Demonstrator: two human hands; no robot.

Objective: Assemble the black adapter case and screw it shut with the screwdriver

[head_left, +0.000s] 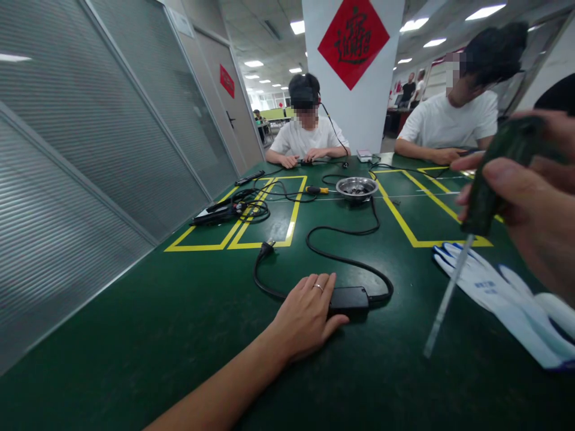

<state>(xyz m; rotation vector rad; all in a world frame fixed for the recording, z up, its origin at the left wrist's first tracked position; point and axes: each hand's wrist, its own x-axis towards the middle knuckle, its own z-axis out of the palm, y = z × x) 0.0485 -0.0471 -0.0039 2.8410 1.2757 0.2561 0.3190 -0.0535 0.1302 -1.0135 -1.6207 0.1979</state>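
My left hand (306, 314) lies over a black power adapter (351, 299), thumb along its near side and fingers across the top to its far side. The adapter's left part is hidden under the palm. A cord with a plug (268, 248) comes out on the left, and another black cord (344, 258) leaves on the right. Closed around the dark green handle of a screwdriver (483, 200), my right hand (525, 191) is raised at the right edge. The shaft points down and left, its tip above the table, apart from the adapter.
White gloves with blue edges (498, 293) lie below my right hand. Farther off are a metal bowl (357, 188) with small dark parts, a yellow-handled screwdriver (317, 190) and tangled black cables (254, 209). Two people in white shirts sit across the green table (135, 335).
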